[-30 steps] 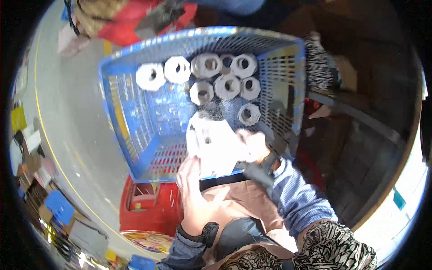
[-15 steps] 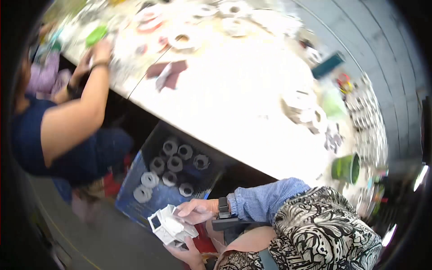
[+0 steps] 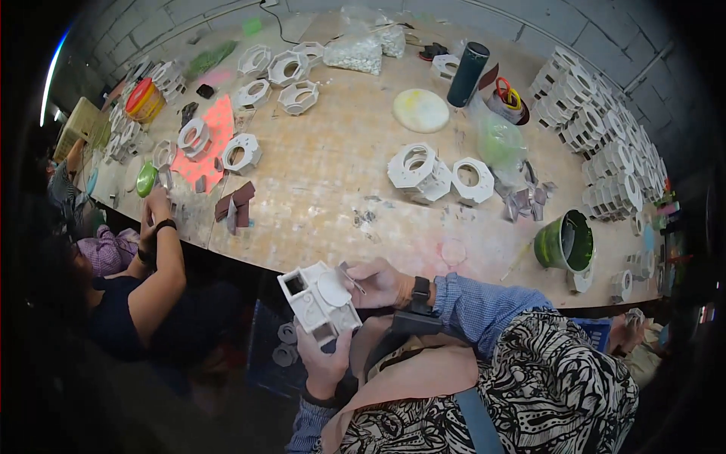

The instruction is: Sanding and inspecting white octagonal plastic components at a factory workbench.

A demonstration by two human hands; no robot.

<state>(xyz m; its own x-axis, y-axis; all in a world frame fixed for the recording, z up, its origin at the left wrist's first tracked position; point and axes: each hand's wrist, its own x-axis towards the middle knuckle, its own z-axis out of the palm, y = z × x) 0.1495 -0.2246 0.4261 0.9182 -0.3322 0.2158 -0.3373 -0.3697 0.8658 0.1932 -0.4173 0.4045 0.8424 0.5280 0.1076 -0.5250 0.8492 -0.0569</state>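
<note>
My left hand (image 3: 324, 363) grips a white angular housing (image 3: 316, 301) from below; the part has square openings and a round raised face. It is held up in front of me, by the table's near edge. At the housing's right side is my right hand (image 3: 382, 283), its thumb and fingers pinched on a small folded grey piece of sandpaper (image 3: 352, 278). The sandpaper is right at the housing's edge; whether it touches is hard to tell. Strips of brown sandpaper (image 3: 236, 206) lie on the table to the left.
White octagonal rings (image 3: 473, 181) stand on the table (image 3: 325, 181), with many more stacked at the right. A green bucket (image 3: 563, 244) is near the right edge. A dark blue crate (image 3: 265, 352) holds rings below the table. A co-worker's arm (image 3: 160, 261) works at the left.
My view has swung up and to the right, showing more of the table. The housing is now by the table edge instead of over the crate, and the sandpaper in my right hand shows.
</note>
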